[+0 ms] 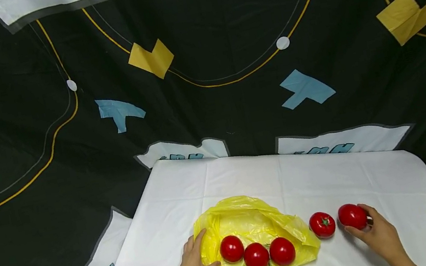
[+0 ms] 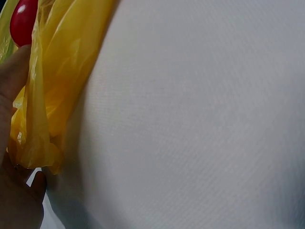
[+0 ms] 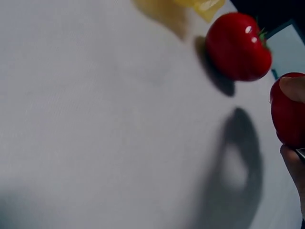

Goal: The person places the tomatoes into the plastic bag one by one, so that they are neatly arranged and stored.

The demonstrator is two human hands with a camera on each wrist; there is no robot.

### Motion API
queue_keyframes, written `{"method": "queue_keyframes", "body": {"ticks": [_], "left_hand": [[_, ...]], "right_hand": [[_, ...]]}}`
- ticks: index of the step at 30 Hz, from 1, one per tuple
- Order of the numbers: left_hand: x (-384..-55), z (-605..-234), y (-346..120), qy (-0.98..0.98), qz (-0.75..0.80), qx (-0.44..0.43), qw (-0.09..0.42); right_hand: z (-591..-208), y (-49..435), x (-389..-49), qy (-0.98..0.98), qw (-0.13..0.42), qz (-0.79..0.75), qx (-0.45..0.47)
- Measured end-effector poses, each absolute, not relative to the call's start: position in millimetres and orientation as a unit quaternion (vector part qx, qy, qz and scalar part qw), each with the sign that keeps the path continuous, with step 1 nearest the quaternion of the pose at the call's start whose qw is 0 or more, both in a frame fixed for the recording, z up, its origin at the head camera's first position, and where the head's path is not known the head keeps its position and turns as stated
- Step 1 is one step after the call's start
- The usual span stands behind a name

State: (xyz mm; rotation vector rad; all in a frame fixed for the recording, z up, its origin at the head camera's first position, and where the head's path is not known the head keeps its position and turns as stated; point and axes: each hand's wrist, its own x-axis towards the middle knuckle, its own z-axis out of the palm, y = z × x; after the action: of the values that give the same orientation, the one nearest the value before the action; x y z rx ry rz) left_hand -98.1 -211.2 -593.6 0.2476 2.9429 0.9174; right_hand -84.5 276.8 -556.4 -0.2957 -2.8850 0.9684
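My left hand (image 1: 193,262) grips the left side of a yellow plastic bag (image 1: 239,209) lying with its mouth spread. In the left wrist view, the thumb (image 2: 16,71) lies over the bag's folded edge (image 2: 71,62). Inside the bag sit a left tomato (image 1: 231,248), a middle tomato (image 1: 256,256) and a right tomato (image 1: 282,251), side by side. To the right, my right hand (image 1: 378,237) holds another red tomato (image 1: 352,216) between thumb and fingers, its shadow falling on the cloth. Just left of it, a tomato with a green stem (image 1: 322,225) rests beside the bag.
A white cloth (image 1: 245,170) covers the table under everything. Behind it hangs a black fabric backdrop (image 1: 210,119) with yellow lines and blue and yellow shapes. The table's far edge meets this backdrop.
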Motion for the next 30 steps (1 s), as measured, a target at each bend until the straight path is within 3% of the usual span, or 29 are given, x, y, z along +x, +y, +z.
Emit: {"method": "queue_keyframes", "body": {"ticks": [13,23,30], "left_hand": [[-99,-593,-211,0.952,0.293,0.087,0.022],[-98,-594,-211,0.951,0.296,0.085,0.026],[-99,-595,-211,0.951,0.296,0.089,0.021]], "right_hand": [[-521,249,-88,-0.926,0.015,0.357,-0.12],[-503,216,-87,-0.928,0.065,0.366,-0.043],[-496,180,-85,-0.919,0.043,0.391,0.004]]}}
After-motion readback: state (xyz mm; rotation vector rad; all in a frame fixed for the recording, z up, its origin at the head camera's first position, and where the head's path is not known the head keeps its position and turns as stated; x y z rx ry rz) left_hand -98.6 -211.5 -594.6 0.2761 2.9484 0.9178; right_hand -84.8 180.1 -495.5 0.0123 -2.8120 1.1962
